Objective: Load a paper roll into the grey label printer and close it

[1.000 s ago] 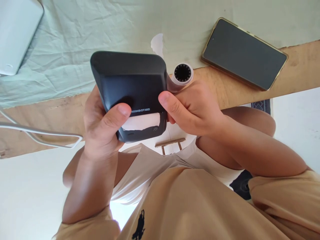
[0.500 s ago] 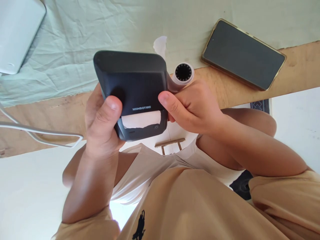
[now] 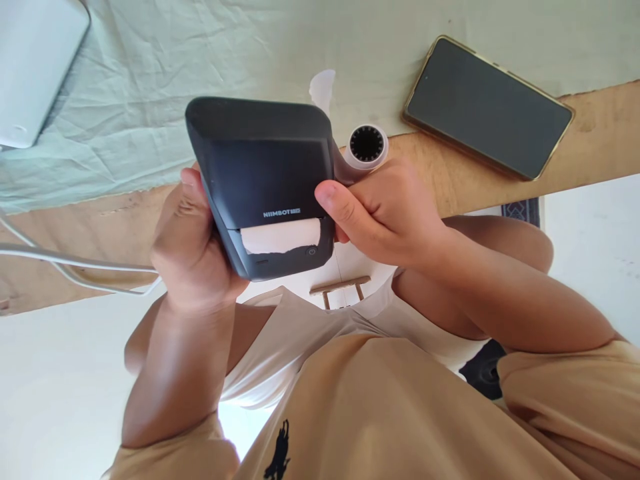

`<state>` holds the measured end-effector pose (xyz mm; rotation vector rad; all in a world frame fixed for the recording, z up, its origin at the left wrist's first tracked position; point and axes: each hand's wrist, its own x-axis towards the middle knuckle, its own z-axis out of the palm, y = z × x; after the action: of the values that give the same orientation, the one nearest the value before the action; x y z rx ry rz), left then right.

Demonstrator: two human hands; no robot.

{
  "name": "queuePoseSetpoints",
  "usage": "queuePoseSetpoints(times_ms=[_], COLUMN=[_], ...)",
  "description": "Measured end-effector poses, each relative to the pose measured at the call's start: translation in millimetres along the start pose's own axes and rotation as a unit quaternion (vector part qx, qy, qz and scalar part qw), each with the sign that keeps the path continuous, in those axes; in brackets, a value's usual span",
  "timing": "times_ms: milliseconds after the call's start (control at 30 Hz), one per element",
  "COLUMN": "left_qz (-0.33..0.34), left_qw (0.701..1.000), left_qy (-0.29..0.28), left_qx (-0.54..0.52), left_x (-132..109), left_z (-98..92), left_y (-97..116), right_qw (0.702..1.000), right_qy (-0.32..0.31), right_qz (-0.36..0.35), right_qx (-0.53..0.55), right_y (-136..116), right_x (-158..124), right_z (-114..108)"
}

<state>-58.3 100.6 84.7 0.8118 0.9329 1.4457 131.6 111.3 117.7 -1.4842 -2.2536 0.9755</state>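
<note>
Between my hands is a black label printer (image 3: 265, 173) marked NIIMBOT, tilted over the table edge, with torn-edged white paper (image 3: 281, 237) showing in its slot. My left hand (image 3: 193, 243) is closed around its left side, the thumb along the side edge. On the right, my right hand (image 3: 390, 213) grips it with the thumb tip on the top face near the slot; the other fingers are mostly hidden. Just beyond that hand is a white roll (image 3: 351, 170) with a black toothed core, and a loose white strip (image 3: 323, 90) shows behind the printer. Whether my right hand touches the roll is unclear.
A dark-screened phone (image 3: 490, 107) in a gold-edged case lies at the table's right. At the upper left is a white device (image 3: 37, 67). White cables (image 3: 80, 261) loop over the wooden edge (image 3: 95, 243), and pale green cloth (image 3: 200, 47) covers the table behind.
My left thumb has moved from the printer's top face to its left side edge. The printer has shifted very slightly up and left. My right hand is nearly unmoved.
</note>
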Motion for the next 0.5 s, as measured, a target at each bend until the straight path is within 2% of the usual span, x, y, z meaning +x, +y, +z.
queuePoseSetpoints(times_ms=[133, 300, 500], left_qz=[-0.024, -0.029, -0.055], left_qw=[0.999, 0.999, 0.997], left_qy=[-0.002, 0.020, -0.053], left_qx=[-0.026, -0.008, -0.024], left_x=[1, 3, 3], left_z=[-2.0, -1.5, 0.4], left_y=[-1, 2, 4], right_qw=[1.000, 0.996, 0.988], right_qy=[0.004, 0.012, -0.019], right_qz=[0.004, -0.060, -0.073], right_qx=[0.007, 0.062, 0.135], right_y=[2, 5, 4], right_x=[0, 1, -1], right_z=[1, -2, -9])
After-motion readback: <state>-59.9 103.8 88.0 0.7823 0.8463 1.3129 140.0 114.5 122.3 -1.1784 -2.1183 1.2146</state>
